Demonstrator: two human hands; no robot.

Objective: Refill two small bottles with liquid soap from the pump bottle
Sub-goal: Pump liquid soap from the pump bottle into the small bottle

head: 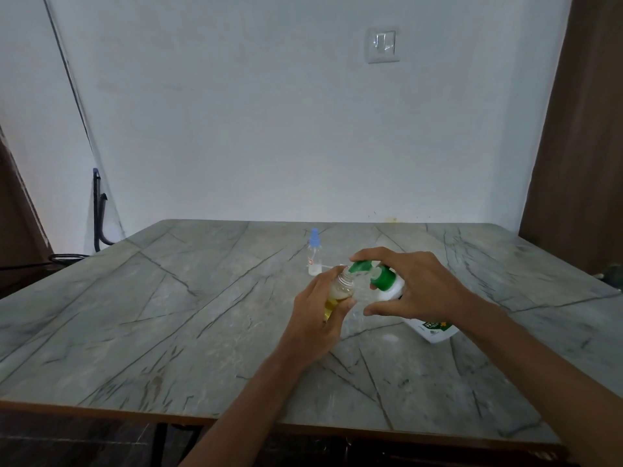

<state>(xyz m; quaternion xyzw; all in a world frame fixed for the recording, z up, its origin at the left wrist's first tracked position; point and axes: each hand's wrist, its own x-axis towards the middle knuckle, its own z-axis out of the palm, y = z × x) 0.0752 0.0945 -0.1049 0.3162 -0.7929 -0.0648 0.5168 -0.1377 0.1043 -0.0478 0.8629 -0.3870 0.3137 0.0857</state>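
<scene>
Grey, marble-veined and smooth, the surface (168, 315) fills the lower half of the frame, with a thin brown edge band along its near side. Just right of centre the left grip (317, 318) is wrapped round a small clear plastic bottle (341, 288). Fingers and thumb curl about its body, so only the ridged open neck and a rounded shoulder show. Something pale and cloudy sits inside near the top. A yellow patch lower down is mostly covered by the fingers, and I cannot tell whether it is label or liquid.

At the mouth of that neck is the green nozzle (358, 266) of the pump bottle (435, 330); whether the two touch is hard to make out. The pump bottle is white, glossy plastic and leans toward the left of the frame, its base at the lower right of the hands. The right grip (419, 284) arches over it and holds it, forefinger laid along the green pump head and thumb curved underneath. The other fingers are mostly hidden behind the green collar (382, 277). The printed label is half covered by the wrist and too small to read.

Behind the hands, a second small bottle (314, 256) stands upright and apart. It is clear, with a pale blue spray cap and a whitish layer at the bottom. High on the plain white wall sits a white switch plate (382, 45). A dark brown door (586, 129) is cut off by the right edge.
</scene>
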